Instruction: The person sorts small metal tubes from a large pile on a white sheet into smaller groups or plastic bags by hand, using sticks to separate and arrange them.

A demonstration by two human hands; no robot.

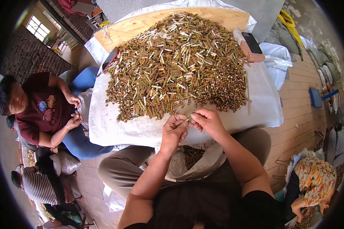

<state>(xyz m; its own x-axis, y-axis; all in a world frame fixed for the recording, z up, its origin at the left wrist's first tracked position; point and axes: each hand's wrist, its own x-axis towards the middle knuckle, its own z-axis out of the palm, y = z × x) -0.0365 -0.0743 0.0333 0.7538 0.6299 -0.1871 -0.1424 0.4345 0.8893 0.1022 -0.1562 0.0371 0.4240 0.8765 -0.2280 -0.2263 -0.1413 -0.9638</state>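
Just past the near edge of the heap, my left hand [173,130] and my right hand [207,120] meet with fingertips pinched. Between them is a small, slim gold-coloured metal piece [187,120], which both hands grip; its exact shape is too small to make out. In front of them spreads a big pile of gold-coloured metal sleeves [168,61], short tubes lying every which way. Smaller nut-like metal pieces [229,86] are heaped at the pile's right side. Below my hands, an open whitish sack [208,164] rests between my knees with thin metal pieces [193,155] inside.
A white woven sheet [265,101] covers the table, with a wooden board [118,30] along its far edge. A black phone [252,42] lies on a reddish block [254,55]. At left sits a co-worker [46,110]; another person [313,175] bends at lower right.
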